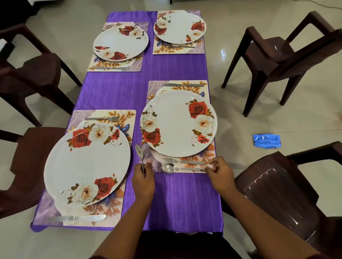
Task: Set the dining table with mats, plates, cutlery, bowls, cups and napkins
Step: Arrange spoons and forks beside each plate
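Head view records a purple-clothed table (111, 89) with 4 floral mats, each carrying 1 plate. The left hand (142, 176) grips the handles of spare spoons (140, 153), fingers curled round them, bowls pointing away from the person; I cannot tell the exact count. The right hand (218, 167) sits at the near right corner of the near right mat (208, 157), fingers loosely curled, apparently pinching or just touching the handle end of the spoon (169, 168) laid there; contact is not clear.

That spoon lies crosswise, bowl toward the left hand, parallel to and just beside a fork (176, 161), both between the plate (178, 124) and the mat's near edge.

Near left mat (115, 214) shows a fork (105, 119) and knife (81, 218) but no spoon. Judgement: it lies to the left of the held spoons, nearer the left hand. No bowls, cups or napkins visible.
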A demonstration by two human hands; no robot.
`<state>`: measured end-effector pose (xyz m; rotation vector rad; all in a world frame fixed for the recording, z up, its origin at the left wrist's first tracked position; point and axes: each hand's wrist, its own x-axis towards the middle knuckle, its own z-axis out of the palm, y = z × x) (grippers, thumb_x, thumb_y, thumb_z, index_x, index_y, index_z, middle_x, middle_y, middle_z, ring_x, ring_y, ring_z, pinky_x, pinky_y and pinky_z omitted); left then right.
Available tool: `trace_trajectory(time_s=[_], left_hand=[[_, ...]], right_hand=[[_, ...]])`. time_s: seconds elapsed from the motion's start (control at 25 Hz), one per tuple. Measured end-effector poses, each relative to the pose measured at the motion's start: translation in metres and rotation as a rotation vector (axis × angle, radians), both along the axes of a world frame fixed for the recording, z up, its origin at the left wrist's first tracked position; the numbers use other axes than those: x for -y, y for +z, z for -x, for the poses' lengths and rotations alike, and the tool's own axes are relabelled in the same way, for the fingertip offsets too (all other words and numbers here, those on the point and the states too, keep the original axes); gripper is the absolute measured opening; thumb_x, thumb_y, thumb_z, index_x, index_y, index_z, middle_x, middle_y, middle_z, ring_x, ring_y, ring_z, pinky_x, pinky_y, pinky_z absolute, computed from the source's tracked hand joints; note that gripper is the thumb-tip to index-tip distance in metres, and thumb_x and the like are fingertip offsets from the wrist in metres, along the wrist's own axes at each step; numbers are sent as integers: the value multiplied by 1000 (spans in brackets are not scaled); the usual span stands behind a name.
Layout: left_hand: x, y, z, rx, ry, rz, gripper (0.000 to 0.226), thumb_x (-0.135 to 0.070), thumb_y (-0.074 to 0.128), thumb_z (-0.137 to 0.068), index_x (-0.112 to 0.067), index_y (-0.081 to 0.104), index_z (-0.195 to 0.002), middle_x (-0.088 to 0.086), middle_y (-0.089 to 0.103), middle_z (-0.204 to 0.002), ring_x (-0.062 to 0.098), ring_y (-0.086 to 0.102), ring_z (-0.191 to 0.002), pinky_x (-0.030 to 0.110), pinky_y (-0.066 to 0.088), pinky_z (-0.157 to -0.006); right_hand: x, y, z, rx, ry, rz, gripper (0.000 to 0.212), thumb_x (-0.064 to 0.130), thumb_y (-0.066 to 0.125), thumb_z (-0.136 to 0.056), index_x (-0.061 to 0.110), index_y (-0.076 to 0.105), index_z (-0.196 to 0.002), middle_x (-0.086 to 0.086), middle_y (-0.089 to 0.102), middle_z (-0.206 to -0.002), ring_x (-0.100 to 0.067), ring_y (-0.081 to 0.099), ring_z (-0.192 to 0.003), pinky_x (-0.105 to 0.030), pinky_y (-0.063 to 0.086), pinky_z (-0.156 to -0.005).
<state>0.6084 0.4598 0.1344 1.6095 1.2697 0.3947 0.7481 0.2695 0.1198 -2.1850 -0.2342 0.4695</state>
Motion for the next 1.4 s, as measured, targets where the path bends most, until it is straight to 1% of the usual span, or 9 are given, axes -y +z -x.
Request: trace_trajectory(time_s=[0.12,0.24,0.36,0.6,0.72,0.84,1.08,1.28,1.4], left_hand=[[-9,5,7,86,57,111,31,-27,38,-105,-8,58,-91,7,61,-77,16,55,-72,27,42,-63],[-16,14,13,166,21,202,25,-18,41,-104,-10,64,-95,1,61,-72,9,53,-65,25,41,-63],[-26,21,22,197,-131,331,24,-19,43,-104,-17,67,-104,1,69,-76,5,48,-52,20,37,-49],[-69,40,68,183,-567,371,20,-16,52,-100,-18,70,-107,3,76,-90,14,64,-56,21,48,-52],[-100,39,103,145,-565,409,14,-12,63,-93,-12,73,-104,7,76,-86,17,67,-61,25,50,-55],[-120,43,132,144,-615,385,9,-10,65,-91,-7,73,-94,3,75,-74,13,67,-60,22,53,-55],[-136,53,172,121,-667,441,13,-15,63,-94,-7,73,-97,2,71,-69,15,69,-60,25,54,-51],[-152,50,192,188,-529,442,15,-26,64,-93,-18,74,-100,3,75,-83,15,71,-70,26,55,-56],[-156,51,211,232,-445,444,15,-18,59,-96,-11,72,-99,2,70,-74,9,67,-59,20,50,-48]], right_hand=[[-9,8,6,42,-50,-13,10,13,64,-91,16,54,-88,-1,57,-70,-16,60,-69,-25,46,-56],[-39,22,16,58,-52,-91,10,16,65,-91,15,57,-85,-2,54,-63,-7,51,-57,-25,42,-53],[-88,41,40,-6,11,-228,11,22,66,-92,15,60,-87,-4,59,-67,-5,51,-56,-21,41,-52],[-152,59,108,-307,-28,-361,21,20,69,-90,10,64,-107,-16,67,-90,-2,62,-60,-15,47,-53],[-166,53,138,-340,-52,-333,4,6,64,-89,8,66,-86,-15,67,-79,-13,56,-59,-16,43,-52],[-179,52,170,-368,-110,-320,18,1,60,-90,12,63,-75,-7,64,-71,-8,58,-52,-17,41,-48],[-188,57,224,-377,-260,-337,17,2,60,-92,13,63,-80,-4,66,-70,-12,61,-60,-22,46,-53],[-183,62,246,-365,-285,-307,17,-3,57,-91,10,64,-82,-9,67,-73,-14,62,-62,-23,51,-57],[-187,62,263,-337,-271,-278,25,-5,53,-91,17,61,-84,-10,66,-80,-17,62,-65,-24,52,-56]])
